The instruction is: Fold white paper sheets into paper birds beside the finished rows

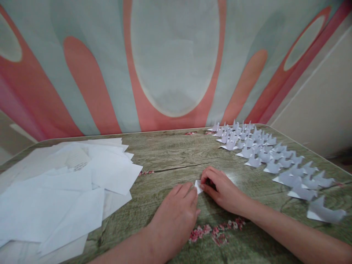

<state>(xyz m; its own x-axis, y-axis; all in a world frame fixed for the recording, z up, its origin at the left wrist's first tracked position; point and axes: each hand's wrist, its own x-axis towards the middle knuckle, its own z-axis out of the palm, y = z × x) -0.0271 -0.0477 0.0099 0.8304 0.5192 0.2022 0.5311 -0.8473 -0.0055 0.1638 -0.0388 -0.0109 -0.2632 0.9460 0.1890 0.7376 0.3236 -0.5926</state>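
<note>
A small folded piece of white paper (198, 186) lies between my two hands at the middle of the table. My right hand (218, 189) pinches its right edge between thumb and fingers. On the near left side, my left hand (177, 211) rests over the paper's other edge with its fingers bent and close together. The back of that hand hides part of the paper, so I cannot tell how firmly it grips. Only a small pale corner shows between the fingertips.
Several folded paper birds (254, 161) stand in rows along the table's right side. Overlapping loose white sheets (66, 194) cover the left side. The wood-patterned table (165, 154) bears printed pink flowers. Behind it hangs a pink and grey-green patterned backdrop (176, 55).
</note>
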